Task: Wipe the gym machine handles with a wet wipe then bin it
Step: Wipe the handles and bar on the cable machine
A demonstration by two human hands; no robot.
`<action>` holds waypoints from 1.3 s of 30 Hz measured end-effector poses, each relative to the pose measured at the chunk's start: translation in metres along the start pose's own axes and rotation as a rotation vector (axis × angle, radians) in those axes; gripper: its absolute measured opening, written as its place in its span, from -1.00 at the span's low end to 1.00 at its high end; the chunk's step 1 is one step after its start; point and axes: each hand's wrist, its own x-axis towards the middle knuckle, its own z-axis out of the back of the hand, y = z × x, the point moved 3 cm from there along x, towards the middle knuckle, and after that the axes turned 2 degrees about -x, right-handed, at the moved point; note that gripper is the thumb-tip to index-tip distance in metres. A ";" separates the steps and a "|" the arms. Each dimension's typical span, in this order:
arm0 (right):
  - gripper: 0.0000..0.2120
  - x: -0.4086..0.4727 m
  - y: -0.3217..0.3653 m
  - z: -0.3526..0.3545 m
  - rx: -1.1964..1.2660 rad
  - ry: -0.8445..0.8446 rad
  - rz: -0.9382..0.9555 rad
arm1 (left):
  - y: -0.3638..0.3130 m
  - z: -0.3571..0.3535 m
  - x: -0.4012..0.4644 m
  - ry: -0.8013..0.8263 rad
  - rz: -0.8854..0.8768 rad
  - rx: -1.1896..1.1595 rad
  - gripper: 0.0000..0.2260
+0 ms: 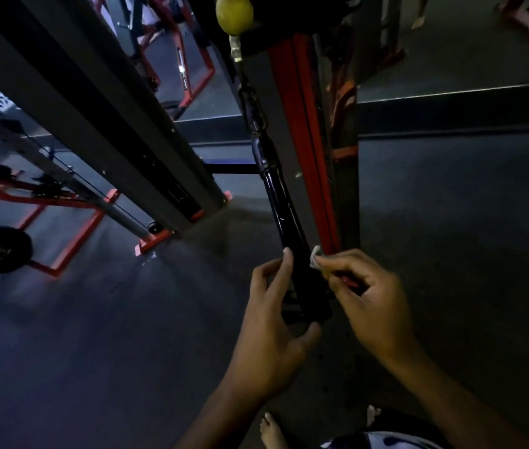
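Observation:
A long black cable handle (284, 215) hangs from a clip below a yellow ball stopper (234, 12), slanting down toward me. My left hand (272, 322) holds its lower end, fingers on the left side and thumb under the tip. My right hand (366, 296) pinches a small crumpled white wet wipe (315, 256) and holds it against the handle's right side, just above the lower end.
A dark and red machine upright (308, 124) stands right behind the handle. A second dark column (101, 118) slants at left, with red frames and a black weight plate (1, 251) on the floor. My bare feet (271, 431) show at the bottom.

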 end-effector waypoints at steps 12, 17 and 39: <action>-0.68 -0.013 0.001 0.013 0.024 0.274 -0.054 | -0.008 -0.005 0.019 -0.103 0.246 -0.469 -0.55; -0.77 0.000 0.006 0.006 -0.028 0.436 -0.030 | -0.002 -0.002 0.036 -0.224 0.282 -0.316 -0.62; -0.75 0.057 0.008 -0.028 -0.375 -0.022 0.197 | -0.002 -0.008 0.029 -0.176 0.352 -0.700 -0.71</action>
